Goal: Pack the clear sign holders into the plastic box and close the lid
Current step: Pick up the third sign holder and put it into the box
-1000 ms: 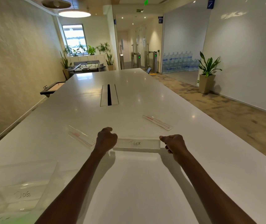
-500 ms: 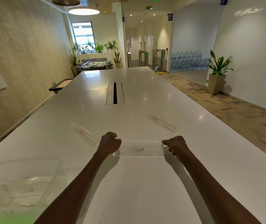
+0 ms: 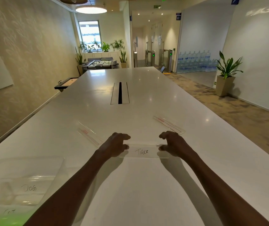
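A clear sign holder marked TIGER (image 3: 144,151) is in front of me on the white table (image 3: 146,185). My left hand (image 3: 115,146) grips its left end and my right hand (image 3: 173,144) grips its right end, fingers curled over the top edge. Two more clear sign holders lie flat: one to the left (image 3: 89,135), one to the right (image 3: 168,124). The clear plastic box (image 3: 52,168) stands open at the lower left with a holder marked DOG (image 3: 30,188) inside and another partly hidden below it.
A cable slot (image 3: 120,92) runs down the table's middle. The table's right edge drops to carpeted floor, with a potted plant (image 3: 226,74) by the wall. A green patch (image 3: 3,220) shows at the bottom left corner.
Both hands have shifted their hold on the TIGER holder, fingers now spread over its top edge, and the holder has tilted so its face shows more.
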Demonstrator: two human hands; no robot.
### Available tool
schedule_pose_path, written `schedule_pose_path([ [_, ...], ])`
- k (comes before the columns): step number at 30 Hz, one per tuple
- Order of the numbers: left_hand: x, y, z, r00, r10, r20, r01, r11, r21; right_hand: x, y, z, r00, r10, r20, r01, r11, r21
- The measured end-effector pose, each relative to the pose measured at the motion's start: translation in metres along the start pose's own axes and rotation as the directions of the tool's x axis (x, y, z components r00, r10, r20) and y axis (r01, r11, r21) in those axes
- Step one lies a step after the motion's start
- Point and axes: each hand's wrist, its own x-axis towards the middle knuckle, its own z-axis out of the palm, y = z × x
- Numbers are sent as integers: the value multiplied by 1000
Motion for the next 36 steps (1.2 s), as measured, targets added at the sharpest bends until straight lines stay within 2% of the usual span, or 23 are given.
schedule_pose_path([
  [2,4,1,-1,998,12,56,-16,998,65,5,-3,1,994,1,109,11,994,-113],
  [5,9,4,-3,994,49,94,-63,986,153,9,-3,5,988,7,153,19,986,-167],
  [11,13,3,2,981,87,171,-121,972,200,6,0,11,994,5,108,2,998,-70],
  [22,10,1,-3,983,118,141,-139,980,145,-5,-13,-2,998,14,63,-10,997,-73],
  [29,-1,8,-40,972,189,142,-210,965,155,-14,-33,-34,997,-14,80,23,994,-104],
  [36,-34,5,-88,966,222,129,-238,962,132,-39,-76,-61,994,-104,34,108,979,-173],
])
